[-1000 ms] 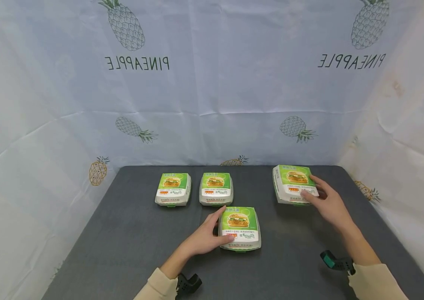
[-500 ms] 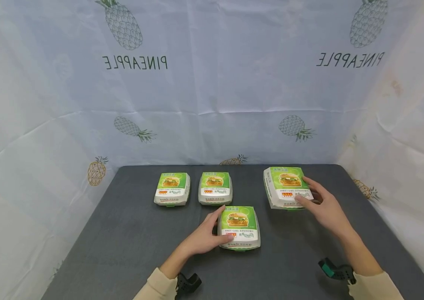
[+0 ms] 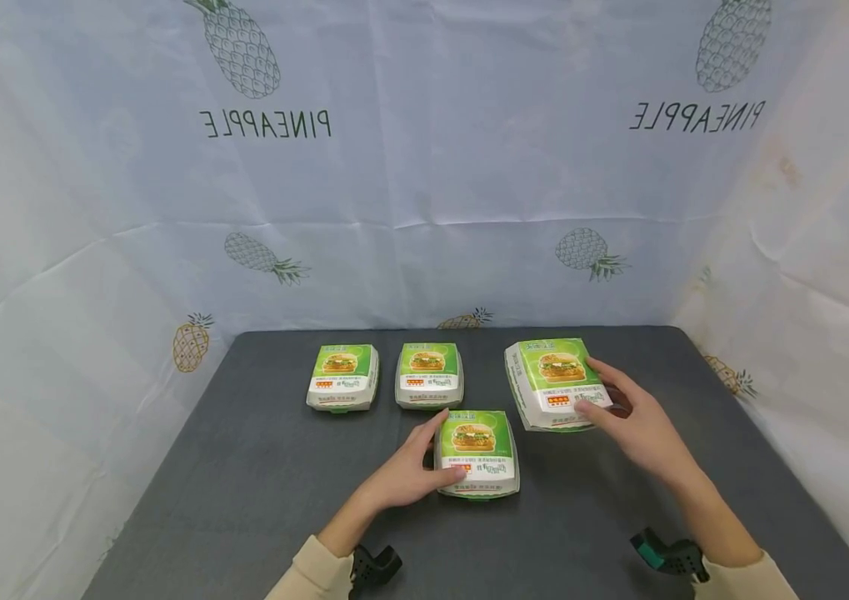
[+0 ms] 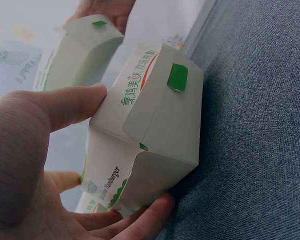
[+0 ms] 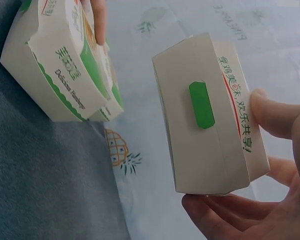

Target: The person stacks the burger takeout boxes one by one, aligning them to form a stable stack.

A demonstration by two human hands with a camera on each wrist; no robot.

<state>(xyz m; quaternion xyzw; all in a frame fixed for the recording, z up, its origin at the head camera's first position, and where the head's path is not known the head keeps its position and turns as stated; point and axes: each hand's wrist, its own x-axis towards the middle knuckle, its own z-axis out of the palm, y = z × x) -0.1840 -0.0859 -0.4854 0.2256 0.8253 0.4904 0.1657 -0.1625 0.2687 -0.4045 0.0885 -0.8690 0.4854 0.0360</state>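
Bare dark grey tabletop [image 3: 244,500] lies open left of the near green-and-white cardboard burger box [image 3: 476,454] and in front of it. Behind it, two smaller matching boxes [image 3: 343,377] [image 3: 429,376] sit with a narrow gap between them. To its right rear, the larger matching box [image 3: 555,384] nearly closes the passage — only a slim gap. The pineapple-print cloth backdrop [image 3: 424,208] walls the far edge.

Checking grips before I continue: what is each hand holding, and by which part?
The left hand grips the near burger box by its left side. The right hand holds the raised burger box by its right side, thumb on the lid.
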